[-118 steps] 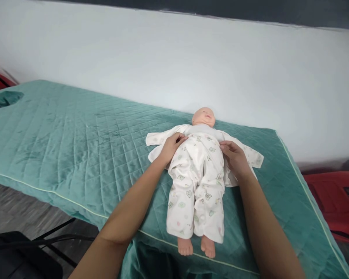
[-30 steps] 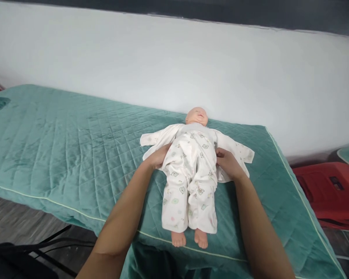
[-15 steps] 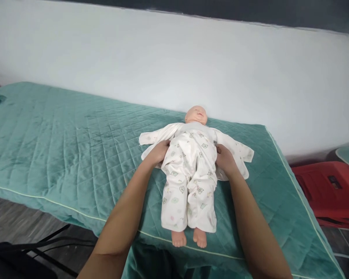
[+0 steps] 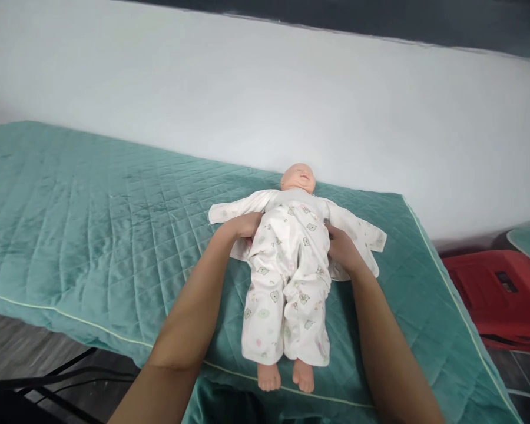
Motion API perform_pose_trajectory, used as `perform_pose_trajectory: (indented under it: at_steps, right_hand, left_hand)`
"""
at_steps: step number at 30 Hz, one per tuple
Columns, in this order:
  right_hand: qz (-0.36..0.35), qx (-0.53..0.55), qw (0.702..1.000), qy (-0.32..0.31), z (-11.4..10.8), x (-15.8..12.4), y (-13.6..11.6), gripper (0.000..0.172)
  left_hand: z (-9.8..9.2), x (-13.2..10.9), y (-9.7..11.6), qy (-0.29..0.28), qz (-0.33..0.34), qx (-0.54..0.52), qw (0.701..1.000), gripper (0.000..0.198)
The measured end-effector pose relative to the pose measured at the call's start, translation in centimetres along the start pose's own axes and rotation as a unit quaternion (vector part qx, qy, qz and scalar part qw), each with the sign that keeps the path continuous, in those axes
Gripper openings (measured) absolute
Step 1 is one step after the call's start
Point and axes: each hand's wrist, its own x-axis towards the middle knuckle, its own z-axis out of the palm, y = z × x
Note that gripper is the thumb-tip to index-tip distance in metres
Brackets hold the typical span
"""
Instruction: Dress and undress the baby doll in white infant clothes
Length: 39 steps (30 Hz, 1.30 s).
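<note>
A baby doll (image 4: 297, 178) lies on its back on a teal quilted massage table (image 4: 92, 218). It wears white printed trousers (image 4: 287, 282) pulled high on the trunk and an open white jacket (image 4: 357, 232) spread out under it. My left hand (image 4: 244, 228) grips the trousers' waist on the doll's left side as seen. My right hand (image 4: 342, 247) grips the fabric on the other side. Fingers of both hands curl into the cloth. The doll's bare feet (image 4: 285, 377) reach the table's front edge.
A white wall (image 4: 265, 100) runs behind the table. A red object (image 4: 499, 294) sits on the floor at the right. Dark cables or frame parts (image 4: 35, 383) lie on the wooden floor at the lower left.
Both hands have slid from the doll's chest to its sides at the waist. In the last second they have stayed there with only small shifts.
</note>
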Motion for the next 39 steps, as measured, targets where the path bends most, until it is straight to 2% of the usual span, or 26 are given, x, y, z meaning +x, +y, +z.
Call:
perform_pose_trajectory:
  at_steps: [3,7,12,20,26,29,33,39]
  right_hand:
    - [0.000,-0.011,1.000,0.007,0.0,-0.1,-0.3,0.035]
    - [0.001,-0.002,1.000,0.010,0.0,-0.3,-0.8,0.032]
    - [-0.008,-0.026,0.999,0.035,0.0,-0.5,-0.7,0.027]
    - [-0.024,-0.040,0.998,0.047,0.1,-0.5,-1.2,0.018]
    - [-0.021,0.015,0.998,0.049,0.1,-0.7,-1.4,0.022]
    - [-0.027,0.057,0.997,0.052,0.2,-0.7,-1.3,0.026]
    - [-0.028,0.089,0.993,0.074,0.4,-0.6,-1.3,0.028]
    - [-0.036,0.092,0.993,0.068,0.5,-0.3,-0.7,0.023]
  left_hand:
    - [-0.1,-0.4,-0.4,-0.067,0.010,0.046,0.997,0.022]
    - [-0.2,-0.9,-0.7,-0.057,0.053,0.057,0.995,0.026]
    - [-0.1,-0.9,-0.8,-0.073,0.105,0.068,0.989,0.034]
    - [0.2,-1.0,-0.9,-0.066,0.119,0.071,0.988,0.041]
    - [0.1,-0.8,-1.3,-0.069,0.136,0.038,0.988,0.041]
    - [0.3,-0.8,-1.3,-0.072,0.129,0.003,0.989,0.042]
    - [1.1,-0.8,-1.5,-0.045,0.083,-0.076,0.993,0.048]
    - [1.9,-0.7,-2.0,-0.015,0.033,-0.153,0.988,0.059]
